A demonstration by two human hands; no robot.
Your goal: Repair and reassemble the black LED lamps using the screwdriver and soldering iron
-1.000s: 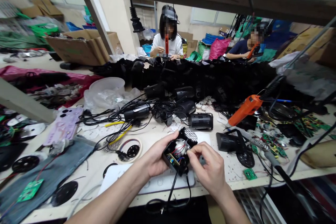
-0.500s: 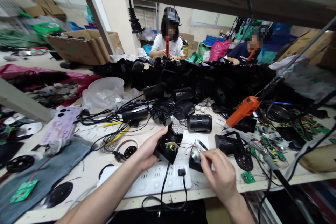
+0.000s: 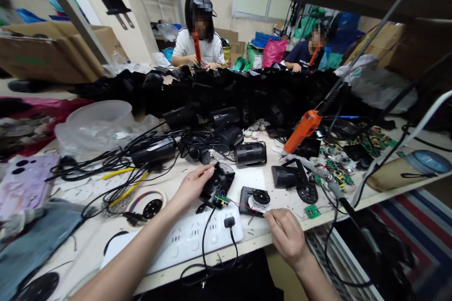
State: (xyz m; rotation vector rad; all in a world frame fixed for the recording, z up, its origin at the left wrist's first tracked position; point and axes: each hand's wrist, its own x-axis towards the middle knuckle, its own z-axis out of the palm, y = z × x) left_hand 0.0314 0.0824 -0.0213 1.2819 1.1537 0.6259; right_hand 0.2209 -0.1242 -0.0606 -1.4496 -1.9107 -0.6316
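Note:
My left hand (image 3: 192, 186) grips a small black lamp housing (image 3: 219, 179) and rests it on the bench just above a white power strip (image 3: 183, 241). A green circuit board (image 3: 222, 199) hangs out of the housing, and a thin red wire runs from it to a black square plate with a round disc (image 3: 254, 198). My right hand (image 3: 286, 236) sits at the bench's front edge. Its fingers are curled together, with the tips at the plate's near corner. Whether they pinch anything is hidden.
A black plug (image 3: 229, 222) sits in the power strip. Black cylinders (image 3: 250, 153) and tangled cables lie behind the housing. An orange electric screwdriver (image 3: 302, 128) hangs at the right above a soldering iron (image 3: 332, 189) and green boards. Two people work across a pile of black housings.
My left hand lowered the housing onto the bench. My right hand brought the small silver part down by the black plate and drew back toward the edge. The view swung right.

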